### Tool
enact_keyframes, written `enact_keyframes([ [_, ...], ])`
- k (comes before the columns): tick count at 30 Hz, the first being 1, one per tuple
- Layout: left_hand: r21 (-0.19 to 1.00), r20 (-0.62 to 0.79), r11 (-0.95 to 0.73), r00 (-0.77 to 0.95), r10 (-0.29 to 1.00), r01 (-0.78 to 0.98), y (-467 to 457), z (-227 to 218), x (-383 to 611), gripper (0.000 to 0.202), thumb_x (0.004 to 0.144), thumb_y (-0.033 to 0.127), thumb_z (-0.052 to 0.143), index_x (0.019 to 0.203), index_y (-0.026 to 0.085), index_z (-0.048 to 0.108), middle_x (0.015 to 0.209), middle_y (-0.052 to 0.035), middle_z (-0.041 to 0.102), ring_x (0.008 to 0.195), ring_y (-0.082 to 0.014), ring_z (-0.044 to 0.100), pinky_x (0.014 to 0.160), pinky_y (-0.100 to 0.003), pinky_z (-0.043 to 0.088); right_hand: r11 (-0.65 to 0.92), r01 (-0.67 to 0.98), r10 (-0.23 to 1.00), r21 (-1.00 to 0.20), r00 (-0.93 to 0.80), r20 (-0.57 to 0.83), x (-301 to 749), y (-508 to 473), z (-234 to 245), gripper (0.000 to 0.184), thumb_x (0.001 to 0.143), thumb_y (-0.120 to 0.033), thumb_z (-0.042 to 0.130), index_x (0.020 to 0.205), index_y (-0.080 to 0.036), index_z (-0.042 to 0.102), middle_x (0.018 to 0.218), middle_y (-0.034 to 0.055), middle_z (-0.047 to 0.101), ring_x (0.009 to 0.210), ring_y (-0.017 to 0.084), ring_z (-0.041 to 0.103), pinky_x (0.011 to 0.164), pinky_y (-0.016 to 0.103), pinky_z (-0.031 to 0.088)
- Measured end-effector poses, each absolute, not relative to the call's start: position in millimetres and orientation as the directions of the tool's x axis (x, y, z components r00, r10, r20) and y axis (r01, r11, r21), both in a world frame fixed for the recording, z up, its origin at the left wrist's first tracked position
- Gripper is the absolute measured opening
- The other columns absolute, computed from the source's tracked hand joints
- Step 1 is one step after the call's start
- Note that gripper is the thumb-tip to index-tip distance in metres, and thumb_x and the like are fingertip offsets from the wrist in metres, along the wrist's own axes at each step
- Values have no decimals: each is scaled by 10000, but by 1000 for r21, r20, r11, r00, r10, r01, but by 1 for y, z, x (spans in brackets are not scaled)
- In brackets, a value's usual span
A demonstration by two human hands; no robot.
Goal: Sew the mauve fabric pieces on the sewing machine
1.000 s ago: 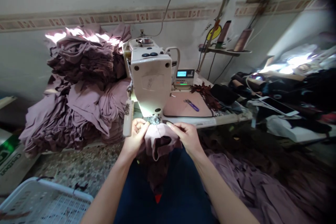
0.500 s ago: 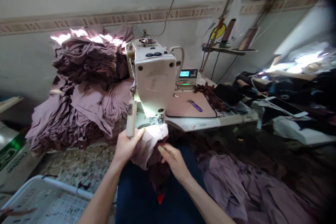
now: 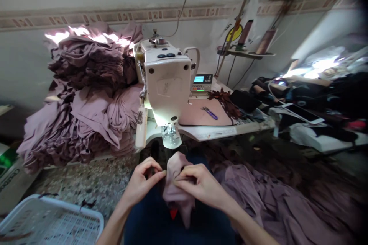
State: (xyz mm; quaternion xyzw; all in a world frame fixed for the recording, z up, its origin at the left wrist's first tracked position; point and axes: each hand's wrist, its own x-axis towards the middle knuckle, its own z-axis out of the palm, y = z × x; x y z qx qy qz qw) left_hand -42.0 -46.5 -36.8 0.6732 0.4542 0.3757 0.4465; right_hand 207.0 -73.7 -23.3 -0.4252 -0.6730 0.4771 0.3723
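The left hand [image 3: 140, 183] and right hand [image 3: 201, 185] pinch mauve knit fabric [image 3: 175, 187] below the sewing machine [image 3: 166, 69] (its label [image 3: 168, 87] unreadable).

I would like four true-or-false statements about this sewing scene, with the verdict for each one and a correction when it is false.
1. The left hand and the right hand hold a mauve cloth piece between them. True.
2. The cloth lies under the metal presser foot of the white sewing machine. False: it is held below, apart from the foot.
3. Purple-handled scissors lie on a flat pink mat. True.
4. A white plastic basket sits at lower right. False: it sits at lower left.
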Motion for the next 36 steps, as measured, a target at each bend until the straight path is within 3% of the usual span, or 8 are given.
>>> enact_keyframes([
  [5,973,-78,-47,511,856,228,-62,-60,-13,450,1067,579,569,927,191,747,887,-69,697,846,-214,623,796,-288,519,451,420,764,-788,-637,97,216,-89,0,115,904,-236,833,793,-217,854,738,23,784,716,184,707,693,255,456],
  [8,976,-206,89,710,674,198,-71,-75,-6,619,999,742,573,787,175,701,705,-31,592,662,-171,501,595,-248,436,399,381,800,-834,-590,113,223,-93,0,122,949,-300,817,1023,-259,905,861,37,832,783,195,754,717,244,496],
  [11,962,-274,207,679,681,180,-70,-73,-12,646,932,783,646,751,163,669,625,16,485,548,-115,365,488,-212,302,319,355,884,-879,-446,140,234,-90,-7,134,962,-288,794,1029,-251,903,887,43,842,790,206,770,724,254,524],
  [16,964,-76,-70,520,851,257,-57,-44,-21,461,980,565,725,777,152,769,777,-62,674,730,-175,589,669,-246,459,142,324,962,-935,-267,53,239,-75,-25,147,880,-337,850,793,-220,870,744,28,792,680,202,713,601,256,482],
  [21,965,-12,-94,402,915,243,-50,-28,-21,404,988,481,736,1251,185,817,722,-15,652,602,-148,528,566,-234,412,32,189,979,-981,-202,-7,231,-59,-27,333,881,-471,829,719,-181,798,640,16,713,565,167,600,536,264,427],
  [25,881,189,-337,407,894,331,-44,-17,-22,294,1056,374,648,1069,193,879,825,-83,739,758,-199,649,710,-277,479,209,271,975,-939,-138,177,226,-57,-8,352,933,-465,796,702,-199,789,669,27,704,600,171,588,567,286,427],
  [29,865,252,-377,363,897,331,-37,-8,-20,314,1081,354,600,964,190,841,847,-75,734,798,-201,657,754,-275,479,354,348,934,-868,-82,348,221,-51,8,323,964,-435,774,730,-215,810,663,27,670,592,169,553,570,304,404],
  [36,956,133,-173,178,975,235,-16,1,-10,336,960,465,720,833,161,788,812,-63,753,749,-209,647,703,-281,486,200,213,979,-956,6,206,217,-20,6,383,861,-533,833,705,-186,788,597,2,636,560,156,504,544,289,377],
])
